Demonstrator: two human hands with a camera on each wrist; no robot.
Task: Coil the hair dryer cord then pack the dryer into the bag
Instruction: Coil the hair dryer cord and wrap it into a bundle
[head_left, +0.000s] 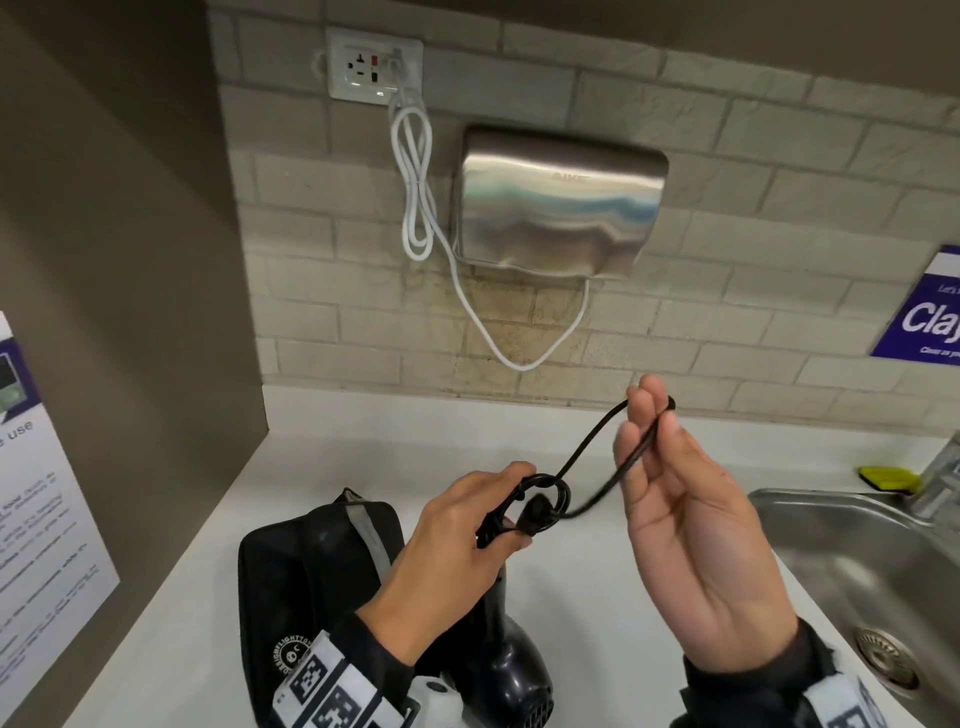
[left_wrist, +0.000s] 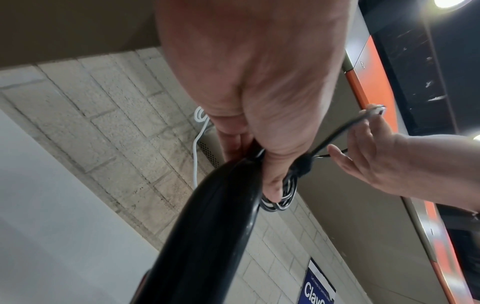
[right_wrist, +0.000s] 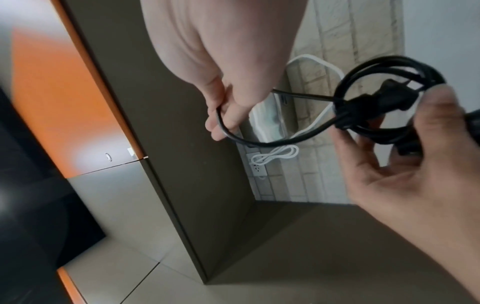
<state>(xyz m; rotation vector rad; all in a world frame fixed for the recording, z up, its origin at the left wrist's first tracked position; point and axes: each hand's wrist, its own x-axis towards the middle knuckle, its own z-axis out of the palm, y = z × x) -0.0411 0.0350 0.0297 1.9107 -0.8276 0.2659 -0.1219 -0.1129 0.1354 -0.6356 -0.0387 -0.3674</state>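
My left hand (head_left: 467, 530) grips the black hair dryer (head_left: 511, 670) by its handle (left_wrist: 207, 236) above the counter, together with a small coil of its black cord (head_left: 545, 501) and the plug (right_wrist: 384, 98). A loose loop of cord (head_left: 597, 447) runs from the coil up to my right hand (head_left: 670, 499), which pinches it between thumb and fingertips (right_wrist: 223, 115). The black bag (head_left: 311, 582) lies on the white counter just left of the dryer, partly under my left forearm.
A steel sink (head_left: 862, 561) with a tap (head_left: 940, 483) and a yellow sponge (head_left: 888, 477) lies to the right. On the brick wall hang a steel hand dryer (head_left: 556, 202), its white cable (head_left: 415, 171) and a socket (head_left: 371, 65). A brown panel (head_left: 130, 260) stands left.
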